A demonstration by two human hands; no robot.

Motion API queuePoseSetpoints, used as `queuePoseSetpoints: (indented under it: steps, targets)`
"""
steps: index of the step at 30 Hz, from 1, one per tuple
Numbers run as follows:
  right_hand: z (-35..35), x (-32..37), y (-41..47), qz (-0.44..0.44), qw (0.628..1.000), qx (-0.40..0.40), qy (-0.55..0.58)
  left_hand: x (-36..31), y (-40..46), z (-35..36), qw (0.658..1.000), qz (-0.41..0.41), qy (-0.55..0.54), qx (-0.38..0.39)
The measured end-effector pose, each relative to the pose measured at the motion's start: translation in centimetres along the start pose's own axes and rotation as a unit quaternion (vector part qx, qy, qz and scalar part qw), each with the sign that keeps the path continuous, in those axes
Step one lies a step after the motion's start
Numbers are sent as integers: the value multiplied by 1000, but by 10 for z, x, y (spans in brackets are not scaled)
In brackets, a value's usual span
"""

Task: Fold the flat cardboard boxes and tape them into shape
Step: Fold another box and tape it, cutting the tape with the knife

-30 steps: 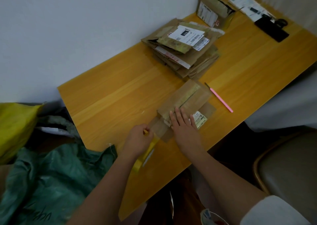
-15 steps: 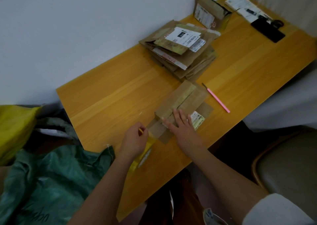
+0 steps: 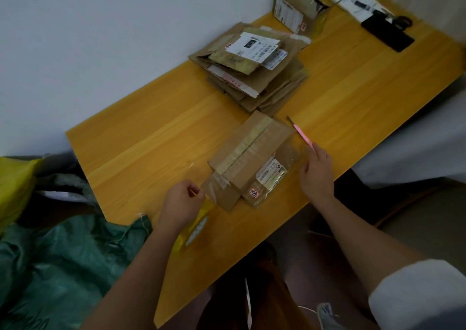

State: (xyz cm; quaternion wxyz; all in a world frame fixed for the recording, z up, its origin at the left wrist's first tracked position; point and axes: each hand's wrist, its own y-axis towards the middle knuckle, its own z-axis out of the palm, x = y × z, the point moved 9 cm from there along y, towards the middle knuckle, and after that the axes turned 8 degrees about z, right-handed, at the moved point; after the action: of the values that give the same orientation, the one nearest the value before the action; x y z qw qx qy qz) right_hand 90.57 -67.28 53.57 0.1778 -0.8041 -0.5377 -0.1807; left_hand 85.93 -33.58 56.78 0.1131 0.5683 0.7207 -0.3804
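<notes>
I see the wooden table (image 3: pixel 141 138) carrying a stack of flat cartons (image 3: pixel 252 65) near the wall. The working box (image 3: pixel 249 158) lies near the front edge. Left hand (image 3: pixel 180 203) curls around the yellow tape roll (image 3: pixel 196 224). Right hand (image 3: pixel 316 171) reaches the pink knife (image 3: pixel 302 134); grip unclear.

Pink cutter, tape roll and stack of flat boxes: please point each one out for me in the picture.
pink cutter (image 3: pixel 301 133): head view, on the middle of its pink handle.
tape roll (image 3: pixel 195 226): head view, on its yellow side below the left hand.
stack of flat boxes (image 3: pixel 254 52): head view, on the top white label.
</notes>
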Motion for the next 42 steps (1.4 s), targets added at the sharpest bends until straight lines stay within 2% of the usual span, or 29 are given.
queuePoseSetpoints:
  steps: [3,6,10,15,20,22,25,30,33,37,40,42]
  targets:
    - [10,-8,22,-8,998,43,-38,-1,-2,-1,1000,0,6,-12]
    - [22,-12,41,-15,997,76,-25,1,-5,-1,1000,-6,6,-26]
    - [18,-19,60,39,999,27,-2,3,-6,-4,999,-5,6,-37]
    - [17,-22,61,83,996,41,-10,3,-12,-7,999,0,0,-50]
    - [-21,9,22,52,993,-45,101,3,-13,-5,999,-11,-16,-38]
    - [-34,26,1,13,990,-78,115,3,-14,-5,999,-8,-25,-33]
    - [-31,53,-32,-40,989,-34,136,2,-17,-6,999,4,-35,-25]
    - [0,119,-94,-111,963,146,196,7,-23,-10,998,13,-56,-34]
    - [8,140,-114,-147,950,198,192,11,-25,-11,997,19,-63,-39]
    - [1,151,-124,-187,947,167,203,11,-28,-11,997,28,-46,-47]
    - [-3,158,-126,-225,947,110,202,12,-29,-11,997,34,-40,-51]
    - [-8,162,-128,-227,940,91,236,14,-29,-11,997,35,-42,-51]
